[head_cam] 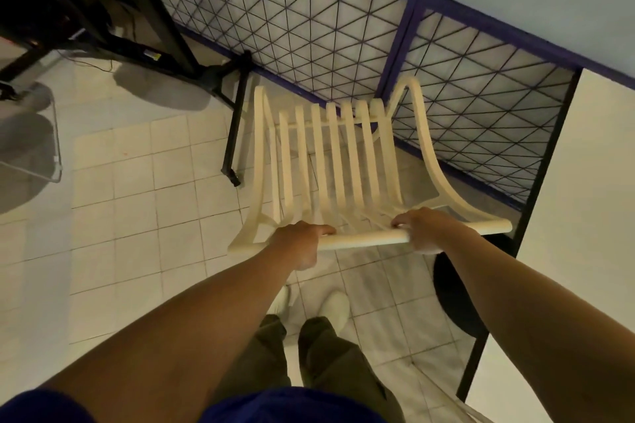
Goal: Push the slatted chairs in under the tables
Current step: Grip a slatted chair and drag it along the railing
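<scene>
Slatted chair (335,154): cream, smooth, low sheen, looks like moulded plastic; painted wood not ruled out. Floor tiles (137,216): pale glazed ceramic, slight gloss, darker matt grout. Wire mesh panel (292,21): thin dark metal wire over a pale matt backing; frame (397,55) painted purple, satin. Tabletop (584,216): white, smooth, matt, laminate-like, with a black matt metal edge (546,161). Tripod leg (235,127): black metal, matt. Trousers (330,354): olive woven cloth, matt, creased. Shoes (335,306): white, smooth, dull finish.
</scene>
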